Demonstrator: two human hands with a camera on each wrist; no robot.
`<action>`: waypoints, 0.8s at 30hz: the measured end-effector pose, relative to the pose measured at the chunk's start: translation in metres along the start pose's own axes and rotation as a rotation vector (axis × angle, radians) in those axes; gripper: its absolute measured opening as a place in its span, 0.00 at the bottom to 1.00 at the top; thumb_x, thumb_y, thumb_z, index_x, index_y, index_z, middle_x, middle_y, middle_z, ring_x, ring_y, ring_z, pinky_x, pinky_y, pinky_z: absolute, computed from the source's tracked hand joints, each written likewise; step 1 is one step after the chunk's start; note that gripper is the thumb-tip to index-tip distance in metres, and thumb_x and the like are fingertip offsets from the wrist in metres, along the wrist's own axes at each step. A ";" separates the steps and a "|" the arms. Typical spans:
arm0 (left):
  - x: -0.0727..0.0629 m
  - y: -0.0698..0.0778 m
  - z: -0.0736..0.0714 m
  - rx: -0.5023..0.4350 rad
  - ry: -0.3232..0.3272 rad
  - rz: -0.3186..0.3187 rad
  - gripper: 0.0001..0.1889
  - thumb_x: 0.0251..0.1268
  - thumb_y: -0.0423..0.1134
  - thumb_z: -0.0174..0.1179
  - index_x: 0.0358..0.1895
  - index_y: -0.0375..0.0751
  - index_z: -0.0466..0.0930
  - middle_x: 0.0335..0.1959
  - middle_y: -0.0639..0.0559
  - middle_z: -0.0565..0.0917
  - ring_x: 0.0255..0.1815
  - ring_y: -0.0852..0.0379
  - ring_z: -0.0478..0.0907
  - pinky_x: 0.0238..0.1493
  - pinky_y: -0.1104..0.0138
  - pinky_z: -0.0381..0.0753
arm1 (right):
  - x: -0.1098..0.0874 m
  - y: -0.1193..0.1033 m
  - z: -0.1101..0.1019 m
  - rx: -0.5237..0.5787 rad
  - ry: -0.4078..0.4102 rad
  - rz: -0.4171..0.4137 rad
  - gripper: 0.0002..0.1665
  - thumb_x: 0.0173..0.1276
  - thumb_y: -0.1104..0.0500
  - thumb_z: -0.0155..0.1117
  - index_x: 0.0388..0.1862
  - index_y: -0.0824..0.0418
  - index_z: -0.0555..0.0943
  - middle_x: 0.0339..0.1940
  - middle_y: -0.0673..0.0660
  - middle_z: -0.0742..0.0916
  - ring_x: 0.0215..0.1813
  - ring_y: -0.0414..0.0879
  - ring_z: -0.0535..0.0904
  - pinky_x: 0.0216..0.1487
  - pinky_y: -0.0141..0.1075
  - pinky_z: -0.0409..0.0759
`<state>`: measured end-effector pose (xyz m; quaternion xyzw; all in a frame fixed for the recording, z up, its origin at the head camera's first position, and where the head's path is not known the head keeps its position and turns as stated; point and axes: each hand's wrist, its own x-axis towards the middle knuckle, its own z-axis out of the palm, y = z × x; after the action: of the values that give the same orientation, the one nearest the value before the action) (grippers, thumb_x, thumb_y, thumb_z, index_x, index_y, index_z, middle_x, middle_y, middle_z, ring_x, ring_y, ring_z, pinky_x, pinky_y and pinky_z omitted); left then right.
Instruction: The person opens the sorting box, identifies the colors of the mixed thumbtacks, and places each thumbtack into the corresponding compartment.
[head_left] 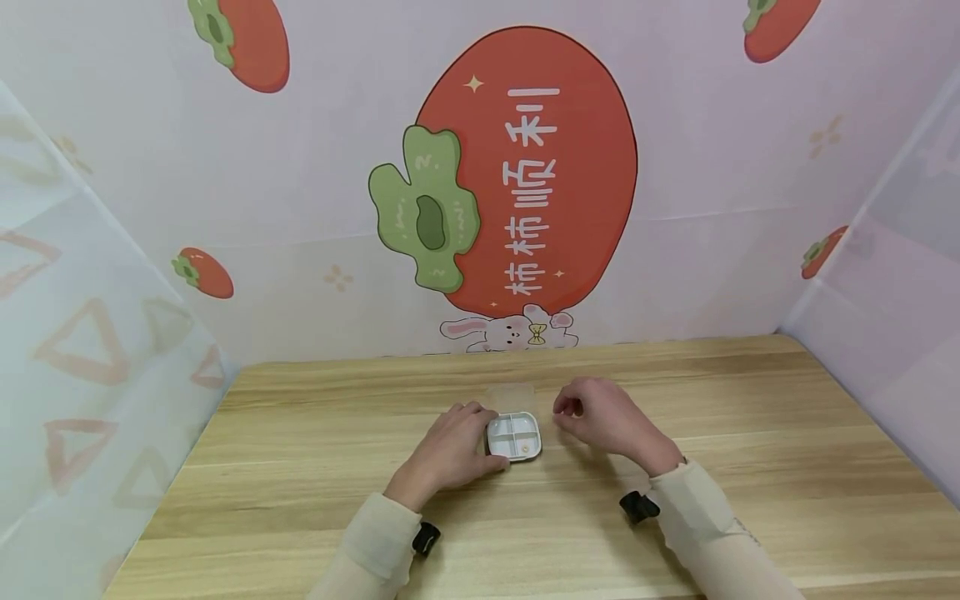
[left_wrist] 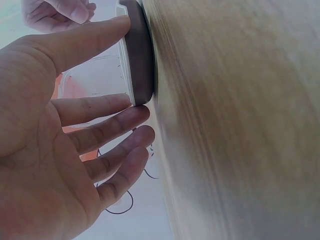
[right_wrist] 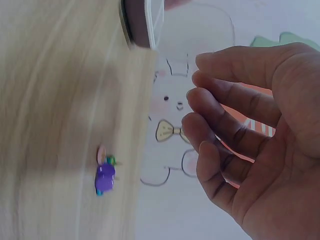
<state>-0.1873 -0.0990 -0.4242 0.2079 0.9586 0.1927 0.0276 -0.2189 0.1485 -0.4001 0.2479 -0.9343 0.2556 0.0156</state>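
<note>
A small white pill box (head_left: 501,446) with four compartments stands on the wooden table. Its clear lid (head_left: 512,396) is folded back at the far side. One tiny yellowish ring-like piece (head_left: 525,449) lies in the near right compartment. My left hand (head_left: 453,450) holds the box from the left, thumb at the near edge and fingertips at the far corner; the left wrist view shows its dark side (left_wrist: 139,55). Just right of the box hovers my right hand (head_left: 603,417), fingers loosely bent, thumb close to the index finger. Nothing shows between those fingertips (right_wrist: 205,60).
Several small coloured pieces, a purple one (right_wrist: 105,177) the largest, lie on the table near the right hand and are hidden behind it in the head view. A printed backdrop (head_left: 697,275) rises along the table's far edge (head_left: 360,360).
</note>
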 end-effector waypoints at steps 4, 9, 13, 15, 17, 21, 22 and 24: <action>0.000 0.000 0.001 0.003 0.001 -0.001 0.34 0.57 0.52 0.75 0.62 0.36 0.79 0.56 0.47 0.81 0.57 0.48 0.75 0.62 0.52 0.73 | -0.001 0.007 -0.005 0.003 0.003 0.008 0.03 0.62 0.64 0.74 0.31 0.56 0.87 0.27 0.46 0.83 0.31 0.41 0.75 0.35 0.36 0.77; 0.000 0.000 0.001 0.004 0.002 -0.003 0.34 0.56 0.52 0.76 0.62 0.36 0.80 0.56 0.47 0.81 0.57 0.48 0.75 0.62 0.52 0.73 | -0.001 0.015 -0.009 0.000 0.007 0.017 0.03 0.62 0.63 0.74 0.31 0.57 0.87 0.27 0.46 0.83 0.31 0.41 0.75 0.34 0.36 0.76; 0.001 0.000 0.002 0.006 0.002 -0.005 0.34 0.56 0.52 0.76 0.62 0.36 0.79 0.56 0.47 0.81 0.57 0.48 0.75 0.62 0.52 0.73 | -0.001 0.019 -0.011 -0.006 0.016 0.015 0.03 0.62 0.64 0.73 0.30 0.57 0.87 0.26 0.46 0.83 0.30 0.40 0.75 0.34 0.36 0.76; 0.001 0.000 0.001 0.006 0.004 -0.004 0.34 0.56 0.52 0.76 0.62 0.36 0.79 0.56 0.47 0.81 0.57 0.48 0.75 0.62 0.52 0.73 | -0.001 0.020 -0.011 -0.006 0.016 0.013 0.04 0.62 0.64 0.72 0.30 0.56 0.86 0.26 0.46 0.82 0.30 0.40 0.75 0.34 0.36 0.76; 0.000 0.000 0.001 0.006 0.005 -0.004 0.34 0.56 0.52 0.76 0.62 0.36 0.80 0.57 0.47 0.81 0.57 0.48 0.75 0.62 0.52 0.73 | -0.002 0.022 -0.012 -0.004 0.014 0.016 0.04 0.62 0.64 0.72 0.30 0.56 0.86 0.25 0.46 0.82 0.30 0.40 0.75 0.33 0.36 0.76; 0.000 0.000 0.001 0.002 0.004 -0.004 0.34 0.56 0.52 0.76 0.63 0.36 0.79 0.57 0.47 0.81 0.57 0.48 0.74 0.63 0.52 0.73 | -0.002 0.025 -0.012 -0.014 0.013 0.034 0.04 0.62 0.65 0.72 0.30 0.56 0.86 0.25 0.46 0.82 0.29 0.40 0.74 0.32 0.37 0.75; 0.000 0.000 0.001 0.003 0.004 -0.002 0.34 0.56 0.52 0.76 0.63 0.36 0.79 0.57 0.46 0.81 0.57 0.48 0.74 0.62 0.52 0.73 | -0.002 0.026 -0.012 -0.018 0.014 0.039 0.04 0.62 0.65 0.72 0.30 0.56 0.86 0.25 0.46 0.82 0.29 0.40 0.74 0.32 0.37 0.75; 0.000 0.000 0.001 0.001 0.003 -0.003 0.34 0.56 0.52 0.76 0.63 0.36 0.79 0.57 0.46 0.81 0.57 0.48 0.74 0.62 0.52 0.73 | -0.002 0.027 -0.012 -0.027 0.016 0.047 0.04 0.62 0.65 0.72 0.29 0.57 0.86 0.24 0.46 0.82 0.28 0.40 0.74 0.32 0.37 0.75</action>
<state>-0.1875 -0.0987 -0.4256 0.2063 0.9590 0.1926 0.0265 -0.2311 0.1754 -0.4027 0.2238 -0.9430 0.2454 0.0205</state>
